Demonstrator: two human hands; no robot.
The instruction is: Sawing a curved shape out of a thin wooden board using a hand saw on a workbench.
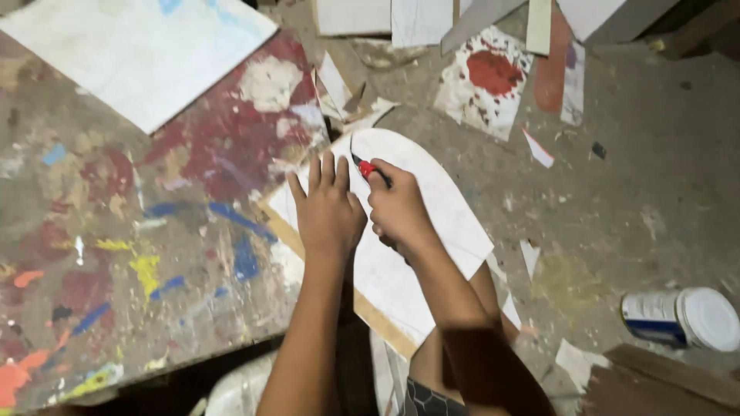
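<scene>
Two hands on a white board [432, 223], mid-frame, one pressing, one cutting.

Left hand [327, 212] lies flat, fingers spread, pinning the board just beside the right hand [397, 212], which is closed round a red knife [368, 167]; the blade points toward the upper left, at the board's rounded top edge; board's long axis runs upper left to lower right; paint-spattered table [116, 254] lies left, bare floor [632, 177] right, a white can [682, 317] well apart at lower right.

White arch-shaped board [432, 223], red-handled cutter [368, 168], red/blue/yellow paint-splattered work surface [116, 231], white-and-blue can [682, 317], red-blotched white sheet [484, 81].
</scene>
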